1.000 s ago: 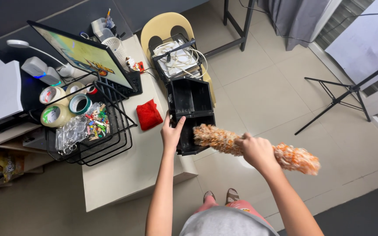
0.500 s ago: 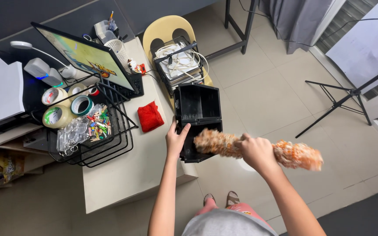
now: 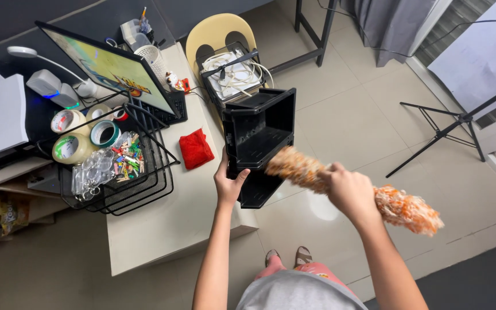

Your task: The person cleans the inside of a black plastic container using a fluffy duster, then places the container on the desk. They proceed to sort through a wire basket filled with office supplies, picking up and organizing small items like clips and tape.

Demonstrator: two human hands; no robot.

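Left hand (image 3: 230,185) grips black organizer (image 3: 259,143); right hand (image 3: 348,192) holds duster (image 3: 317,175).

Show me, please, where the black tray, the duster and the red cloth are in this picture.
black tray (image 3: 259,123), head view, on its upper inner wall.
duster (image 3: 406,209), head view, on the orange fluffy end past the right hand.
red cloth (image 3: 196,148), head view, on its middle.

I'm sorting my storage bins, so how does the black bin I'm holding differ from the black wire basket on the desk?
The black bin has solid walls, is tipped on its side in the left hand, and looks empty. The wire basket is open mesh, rests on the desk, and holds tape rolls and small clips. Both are black.
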